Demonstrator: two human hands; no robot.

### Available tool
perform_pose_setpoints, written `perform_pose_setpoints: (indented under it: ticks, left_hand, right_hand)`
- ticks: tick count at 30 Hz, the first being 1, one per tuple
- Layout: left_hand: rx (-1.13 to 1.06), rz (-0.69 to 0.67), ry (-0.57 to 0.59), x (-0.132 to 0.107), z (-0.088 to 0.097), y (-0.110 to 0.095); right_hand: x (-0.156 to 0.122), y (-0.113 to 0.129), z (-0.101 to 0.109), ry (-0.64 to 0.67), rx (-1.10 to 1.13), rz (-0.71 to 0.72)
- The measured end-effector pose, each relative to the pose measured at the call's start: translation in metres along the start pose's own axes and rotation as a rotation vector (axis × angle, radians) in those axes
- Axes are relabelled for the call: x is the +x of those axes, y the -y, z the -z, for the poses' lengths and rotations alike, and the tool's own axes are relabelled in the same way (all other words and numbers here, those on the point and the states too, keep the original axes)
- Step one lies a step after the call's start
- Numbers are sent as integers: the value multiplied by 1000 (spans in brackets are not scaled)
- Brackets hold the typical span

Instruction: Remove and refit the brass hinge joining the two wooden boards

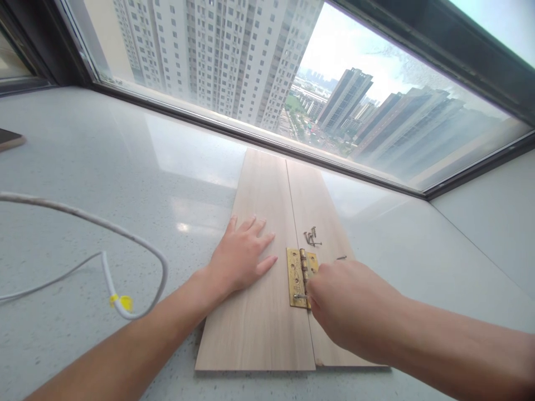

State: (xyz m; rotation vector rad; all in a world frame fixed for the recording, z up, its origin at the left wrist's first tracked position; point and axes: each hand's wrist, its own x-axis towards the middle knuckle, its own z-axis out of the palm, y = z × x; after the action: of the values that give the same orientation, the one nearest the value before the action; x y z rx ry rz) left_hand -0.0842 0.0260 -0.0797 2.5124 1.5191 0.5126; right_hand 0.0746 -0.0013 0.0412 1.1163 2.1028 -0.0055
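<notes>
Two pale wooden boards lie side by side: the left board (254, 334) and the right board (309, 184). Across their seam rests a brass butt hinge (295, 273), its right leaf partly covered by my right hand (351, 301). That hand is closed, fingers curled, over the hinge's lower end. A small metal shaft or screw (299, 296) shows at its fingertips; whatever else it grips is hidden. My left hand (242, 253) lies flat on the left board with fingers spread, left of the hinge. Several loose screws (311, 236) sit on the right board above the hinge.
Another screw (341, 257) lies just beyond my right hand. A white cable (161, 273) with a yellow tag (122, 302) loops over the speckled white countertop (125, 184) at left. A dark flat object (10, 139) is at the far left. The window frame (251, 136) borders the back.
</notes>
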Motion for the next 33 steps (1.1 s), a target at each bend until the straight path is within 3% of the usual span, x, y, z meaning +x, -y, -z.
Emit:
perform_pose_setpoints:
  ticks: [3,8,10,12,17,20,24,28,33]
  left_hand:
    - [4,0,0,-1,0,0]
    - [21,-3,-2,-1,0,0]
    - [27,-8,-4,-1,0,0]
    - [30,-10,-4,0,0,0]
    - [34,-6,4,0,0,-1]
    - [38,-5,6,0,0,-1]
    - [41,-6,7,0,1,-1]
    - [44,-11,-1,0,0,-1]
    - [44,-12,-6,0,-1,0]
  right_hand:
    - [-3,2,-4,-68,-31,12]
    - [-7,-7,-11,-260,-295,473]
    - [-5,-12,-10,-222,-286,501]
    - [-2,-14,-8,-148,-180,401]
    - [3,-8,-6,-54,126,-41]
    - [4,-4,-5,-12,224,-185]
    - [6,-3,-5,-13,280,-240]
    - [5,-4,-9,-94,259,-203]
    - [-7,-5,-23,-210,426,-233]
